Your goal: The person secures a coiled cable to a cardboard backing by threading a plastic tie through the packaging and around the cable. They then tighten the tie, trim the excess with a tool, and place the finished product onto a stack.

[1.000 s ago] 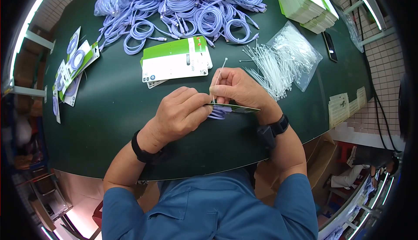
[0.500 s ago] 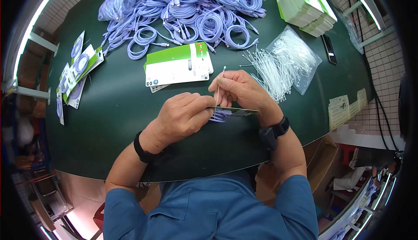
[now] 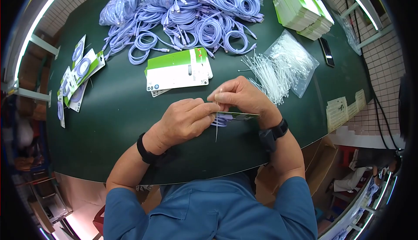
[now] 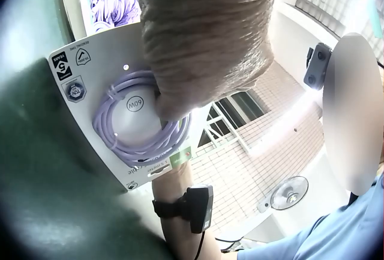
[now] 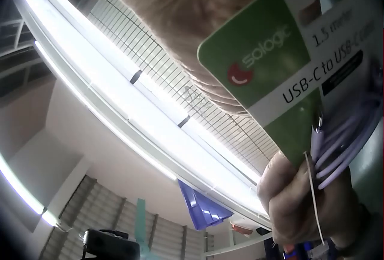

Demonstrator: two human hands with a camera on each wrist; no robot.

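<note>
Gripping card (image 4: 93,65) w/ L hand (image 3: 183,120), coil (image 4: 105,122) part-hidden, R hand (image 3: 246,96) hold unclear

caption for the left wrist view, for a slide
Left hand pinching a printed card with its coiled lilac cable, beside a green tabletop

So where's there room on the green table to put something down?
The green table is bare between the carded cables and the left hand. A smaller patch lies between the white ties and the paper strips. The far side is crowded with purple cables and stacked cards.
</note>
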